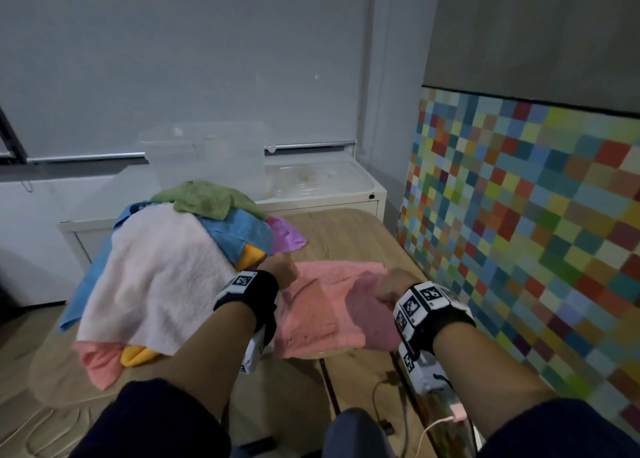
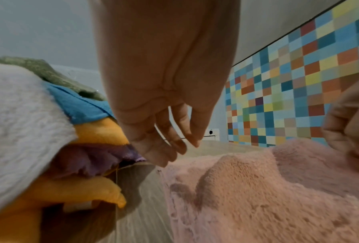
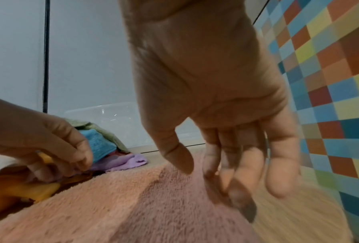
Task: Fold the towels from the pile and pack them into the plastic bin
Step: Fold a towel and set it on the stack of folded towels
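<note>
Nearest the camera, the head view cuts off both dark sleeves at the bottom edge, and the wrist bands carry black-and-white square markers with no readable writing. A white cable (image 1: pixel 434 433) and a dark cord lie low beside the table, their ends lost in shadow.

The pink towel (image 1: pixel 322 305) lies spread on the wooden table (image 1: pixel 349 236), its near edge hanging over the table's front. The right hand (image 1: pixel 393 286) is on the towel's right part; from the head view its fingers are hidden behind its own back. The right wrist view shows the fingers (image 3: pixel 247 164) extended downward and close together, tips blurred at the pile of the towel, thumb apart; whether they nip any cloth cannot be told.

The left hand (image 1: pixel 282 267) is at the towel's far-left corner, right against the towel pile (image 1: pixel 162 274). The left wrist view shows its fingers (image 2: pixel 166 148) bent loosely downward with tips gathered near the thumb at the towel's edge; a grip on the cloth is not clear.

The pile, left of the pink towel, shows white, blue, green, orange, purple and pink layers; the lower ones are mostly covered.

Beyond it, the clear plastic bin (image 1: pixel 207 160) stands on a white cabinet (image 1: pixel 329 198), partly hidden by the green towel, its contents hard to make out. A multicoloured tiled wall (image 1: pixel 519 215) runs along the right.
</note>
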The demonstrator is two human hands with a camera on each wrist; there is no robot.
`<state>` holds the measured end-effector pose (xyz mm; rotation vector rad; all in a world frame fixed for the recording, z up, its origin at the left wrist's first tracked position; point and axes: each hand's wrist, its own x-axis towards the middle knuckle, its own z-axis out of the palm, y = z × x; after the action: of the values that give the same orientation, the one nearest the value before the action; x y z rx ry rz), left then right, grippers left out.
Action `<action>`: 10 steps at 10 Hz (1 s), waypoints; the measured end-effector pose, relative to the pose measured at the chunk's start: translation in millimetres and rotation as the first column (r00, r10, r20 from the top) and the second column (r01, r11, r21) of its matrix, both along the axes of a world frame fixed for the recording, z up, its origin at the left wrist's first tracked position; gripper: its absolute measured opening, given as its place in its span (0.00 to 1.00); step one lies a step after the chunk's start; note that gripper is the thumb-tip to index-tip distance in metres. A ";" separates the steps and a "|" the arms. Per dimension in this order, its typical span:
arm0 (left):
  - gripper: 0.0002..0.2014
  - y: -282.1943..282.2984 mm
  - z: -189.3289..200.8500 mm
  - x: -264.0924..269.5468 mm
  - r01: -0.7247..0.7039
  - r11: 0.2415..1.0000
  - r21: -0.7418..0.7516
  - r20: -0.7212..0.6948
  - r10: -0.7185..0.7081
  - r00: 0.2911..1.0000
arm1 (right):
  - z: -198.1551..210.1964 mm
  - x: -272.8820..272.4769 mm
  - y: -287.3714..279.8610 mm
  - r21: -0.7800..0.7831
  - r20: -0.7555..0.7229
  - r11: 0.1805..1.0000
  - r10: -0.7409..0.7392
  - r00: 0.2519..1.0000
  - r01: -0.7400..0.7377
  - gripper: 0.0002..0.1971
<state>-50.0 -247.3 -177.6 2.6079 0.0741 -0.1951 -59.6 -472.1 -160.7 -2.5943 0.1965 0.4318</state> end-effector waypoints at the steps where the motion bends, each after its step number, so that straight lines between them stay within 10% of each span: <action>1: 0.15 -2.1 6.9 4.1 -0.210 0.962 -0.175 -0.085 0.198 0.977 | 1.5 5.5 4.6 0.100 0.115 0.991 -0.098 0.988 0.087 0.12; 6: 0.27 0.4 -43.7 39.1 -0.235 0.952 0.198 -0.001 0.240 0.971 | -33.2 29.6 20.5 0.372 0.236 0.904 -0.311 0.921 0.210 0.07; 10: 0.11 21.2 -40.7 56.7 -0.255 0.955 -0.150 0.137 0.275 0.952 | -31.8 60.5 38.4 0.382 0.225 0.892 -0.342 0.912 0.240 0.13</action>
<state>6.7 -226.1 -218.2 2.4414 0.3430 0.0981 0.9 -433.7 -192.6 -2.1946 0.3712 -0.0254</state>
